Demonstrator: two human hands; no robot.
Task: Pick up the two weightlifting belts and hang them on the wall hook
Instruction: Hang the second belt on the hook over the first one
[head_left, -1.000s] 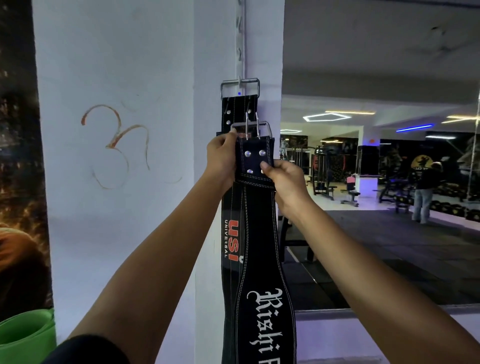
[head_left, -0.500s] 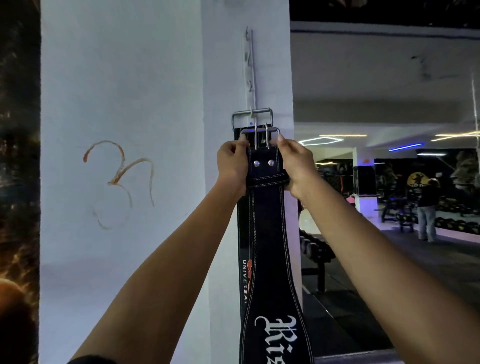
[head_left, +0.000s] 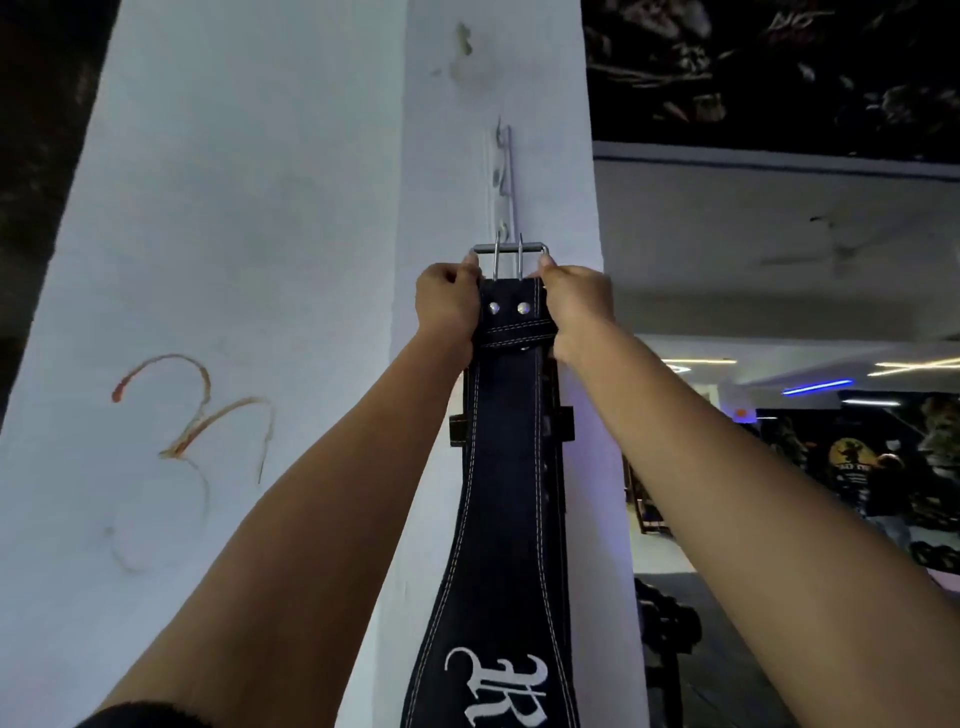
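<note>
A black belt (head_left: 506, 467) with white stitching is held up against the narrow face of a white pillar (head_left: 249, 234). Its top end is gripped on one side by the left hand (head_left: 448, 301) and on the other by the right hand (head_left: 576, 306), both closed on the strap beside two rivets. The metal buckle (head_left: 509, 257), with two prongs, stands just above the fingers and lies over the lower end of a metal hook rail (head_left: 505, 176) fixed upright on the pillar; whether it is caught on a hook cannot be told. A second belt (head_left: 565, 423) is seen only as dark edges behind the first. A reddish mark (head_left: 192, 410) is drawn on the pillar's wide face.
</note>
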